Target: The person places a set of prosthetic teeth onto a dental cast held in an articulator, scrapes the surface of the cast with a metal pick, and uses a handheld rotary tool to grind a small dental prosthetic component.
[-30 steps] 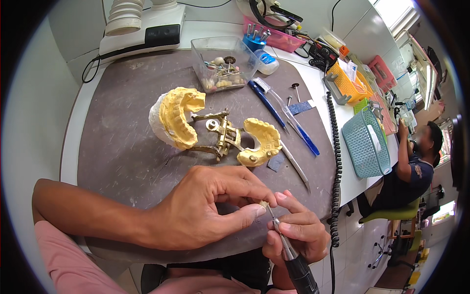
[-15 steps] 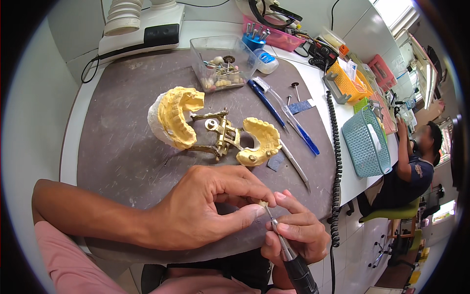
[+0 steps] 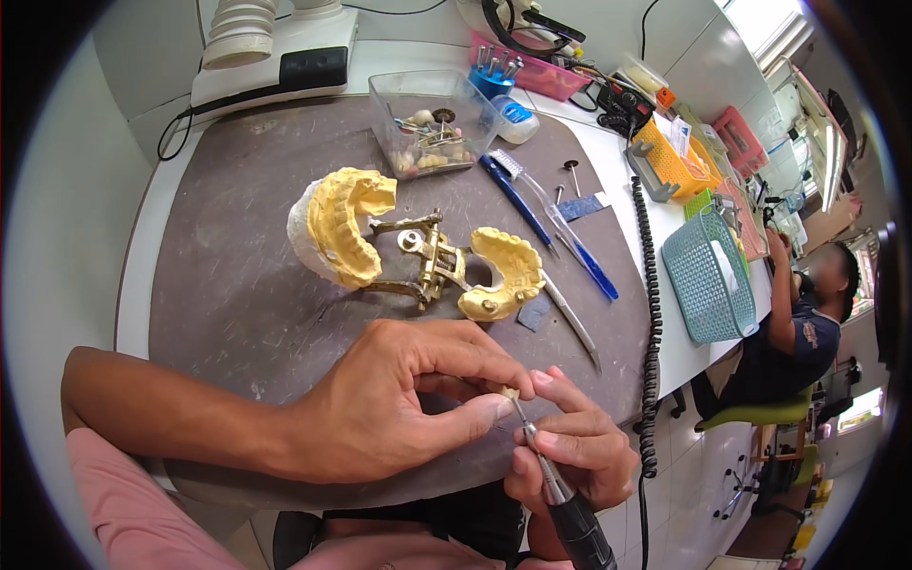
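Note:
Between the thumb and fingertips of my left hand (image 3: 404, 399) is a small cream-coloured dental crown (image 3: 511, 393), mostly covered by the fingers. My right hand (image 3: 579, 446) grips a rotary handpiece (image 3: 560, 489) with a silver nose and black body. Its thin bur touches or nearly touches the crown. Beyond my hands lies an opened brass articulator (image 3: 437, 261). One yellow dental cast (image 3: 356, 228) on a white base is at its left, and a second yellow cast (image 3: 508, 275) at its right.
A clear plastic box (image 3: 427, 128) of small burs and polishing tips stands at the back. A blue pen-like tool (image 3: 513, 195), a toothbrush (image 3: 570, 228) and a carving instrument (image 3: 570, 318) lie right of the casts. A coiled cord (image 3: 652, 351) runs beside a blue basket (image 3: 712, 275). A co-worker (image 3: 807, 313) sits at far right.
My hands and the handpiece hold nearly the same position, with only a slight shift of the right hand. The co-worker's head and arm have moved a little.

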The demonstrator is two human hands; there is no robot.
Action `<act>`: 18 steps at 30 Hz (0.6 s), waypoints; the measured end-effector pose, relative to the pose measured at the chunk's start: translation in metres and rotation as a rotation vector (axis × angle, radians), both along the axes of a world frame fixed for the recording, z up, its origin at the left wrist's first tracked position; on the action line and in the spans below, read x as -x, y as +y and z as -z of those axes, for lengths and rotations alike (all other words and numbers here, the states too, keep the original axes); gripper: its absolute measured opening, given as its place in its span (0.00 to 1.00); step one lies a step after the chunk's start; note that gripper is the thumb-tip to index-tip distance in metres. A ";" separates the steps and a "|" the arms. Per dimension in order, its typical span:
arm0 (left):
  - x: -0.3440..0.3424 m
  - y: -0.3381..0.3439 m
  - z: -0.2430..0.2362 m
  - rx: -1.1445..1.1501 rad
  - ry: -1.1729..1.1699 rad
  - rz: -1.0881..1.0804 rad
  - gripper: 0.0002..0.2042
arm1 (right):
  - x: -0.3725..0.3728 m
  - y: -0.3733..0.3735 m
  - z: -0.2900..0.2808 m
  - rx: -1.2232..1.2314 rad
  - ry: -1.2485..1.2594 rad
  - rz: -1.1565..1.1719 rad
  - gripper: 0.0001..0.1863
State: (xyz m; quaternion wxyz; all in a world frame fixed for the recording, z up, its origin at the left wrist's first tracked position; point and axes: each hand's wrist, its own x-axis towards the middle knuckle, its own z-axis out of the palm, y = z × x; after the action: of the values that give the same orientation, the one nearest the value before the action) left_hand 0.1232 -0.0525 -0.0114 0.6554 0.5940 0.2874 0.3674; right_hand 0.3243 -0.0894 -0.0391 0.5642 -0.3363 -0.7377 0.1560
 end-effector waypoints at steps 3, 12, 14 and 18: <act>0.000 0.000 0.003 0.001 -0.010 0.002 0.11 | 0.000 0.000 0.002 -0.002 -0.001 0.015 0.15; 0.000 0.000 0.001 -0.014 -0.012 -0.004 0.11 | 0.000 0.000 0.004 0.005 0.077 -0.010 0.15; 0.000 0.000 0.001 -0.034 -0.009 -0.001 0.11 | -0.001 0.000 0.002 0.012 0.026 -0.014 0.15; 0.000 0.000 0.001 -0.023 0.007 -0.003 0.11 | 0.000 0.001 0.001 0.012 0.035 -0.007 0.15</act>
State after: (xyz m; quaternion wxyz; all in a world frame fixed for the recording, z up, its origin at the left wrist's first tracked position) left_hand 0.1227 -0.0521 -0.0121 0.6470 0.6024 0.2863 0.3696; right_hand 0.3238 -0.0887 -0.0404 0.5744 -0.3342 -0.7281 0.1682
